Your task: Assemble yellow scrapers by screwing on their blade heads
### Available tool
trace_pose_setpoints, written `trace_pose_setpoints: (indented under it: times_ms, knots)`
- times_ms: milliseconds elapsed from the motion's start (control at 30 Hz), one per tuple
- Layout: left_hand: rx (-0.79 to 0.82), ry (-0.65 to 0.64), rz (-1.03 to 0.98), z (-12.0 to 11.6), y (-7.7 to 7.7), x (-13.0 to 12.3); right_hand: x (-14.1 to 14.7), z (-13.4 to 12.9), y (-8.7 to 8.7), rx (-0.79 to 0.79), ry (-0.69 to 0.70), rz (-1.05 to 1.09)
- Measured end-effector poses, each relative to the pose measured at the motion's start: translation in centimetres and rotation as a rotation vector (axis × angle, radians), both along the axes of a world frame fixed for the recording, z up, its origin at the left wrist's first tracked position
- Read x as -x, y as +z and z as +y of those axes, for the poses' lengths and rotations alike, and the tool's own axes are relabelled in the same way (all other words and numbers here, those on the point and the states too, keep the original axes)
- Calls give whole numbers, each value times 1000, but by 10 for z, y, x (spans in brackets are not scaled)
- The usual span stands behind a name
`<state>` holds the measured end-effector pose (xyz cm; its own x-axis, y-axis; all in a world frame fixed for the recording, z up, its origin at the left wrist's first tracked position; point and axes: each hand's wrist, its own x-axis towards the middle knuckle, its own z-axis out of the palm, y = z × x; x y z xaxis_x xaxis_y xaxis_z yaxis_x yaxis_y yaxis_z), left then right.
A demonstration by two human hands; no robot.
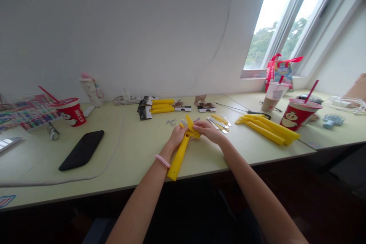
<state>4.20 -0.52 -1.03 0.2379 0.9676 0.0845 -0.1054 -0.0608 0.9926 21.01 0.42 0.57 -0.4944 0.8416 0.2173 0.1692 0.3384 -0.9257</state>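
Observation:
My left hand (177, 135) is closed around the upper part of a long yellow plastic handle (179, 156), which slants down over the table's front edge. At its top, my right hand (208, 130) pinches a yellow plastic piece (190, 124) against the handle; my fingers partly hide the joint. A bit of shiny metal shows beside the left fingers. Small screws (171, 122) lie scattered just beyond my left hand. Past my right hand is a loose pile of metal blades (219, 122) mixed with yellow pieces. Several more yellow handles (268, 129) are heaped to the right.
Yellow-handled tools with black cards (146, 106) lie at the back, near folded cards (206, 107). A black phone (82, 150) and red cup (71, 112) stand left. Another red cup (299, 115) and a clear cup (275, 97) stand right. A cable (107, 167) crosses the left side.

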Motion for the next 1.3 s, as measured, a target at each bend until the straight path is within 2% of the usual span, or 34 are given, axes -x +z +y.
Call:
trace_pose_setpoints:
  times_ms: [167, 400, 467, 633, 767, 967, 1300]
  knots:
    - [25, 11, 2, -2, 3, 0, 1, 1, -3, -2, 7, -7]
    - [100, 18, -70, 4, -6, -1, 4, -1, 0, -72, -9, -43]
    - [93, 62, -77, 6, -7, -1, 4, -1, 1, -81, -3, -58]
    - [58, 279, -14, 9, -5, 1, 6, -2, 0, -106, -7, -114]
    - [-16, 343, 21, 8, -2, 2, 9, -4, 0, -101, -19, -78]
    - [60, 312, -96, 5, 3, 1, 11, -5, 0, -53, -16, -30]
    - [169, 218, -245, -1, 10, 1, 10, -4, -2, -98, -68, -7]
